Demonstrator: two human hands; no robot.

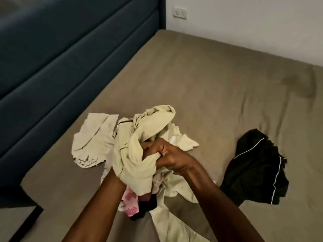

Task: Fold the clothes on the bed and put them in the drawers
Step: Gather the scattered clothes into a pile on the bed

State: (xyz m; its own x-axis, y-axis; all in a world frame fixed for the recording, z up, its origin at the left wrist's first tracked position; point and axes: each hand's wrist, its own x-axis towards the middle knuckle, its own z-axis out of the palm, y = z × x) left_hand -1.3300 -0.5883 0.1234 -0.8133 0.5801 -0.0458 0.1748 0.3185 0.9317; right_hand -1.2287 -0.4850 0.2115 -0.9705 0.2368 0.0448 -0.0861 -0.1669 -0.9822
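While hands grip cream garment [132, 154], black shorts [257, 166] (crumpled) nearby, blue headboard [61, 58].

Legible text, labels, brands, numbers, signs — none found.

Item checked: pale cream garment [90, 142], lying flat on the bed at near left of the pile — a dark scrawled print along its near hem, too blurred to make out as letters.

Item checked: pink patterned cloth [130, 200], near edge of the pile — a repeating block motif, no wording to be read.

Item checked: wall socket plate [180, 12], far wall — no marking readable.
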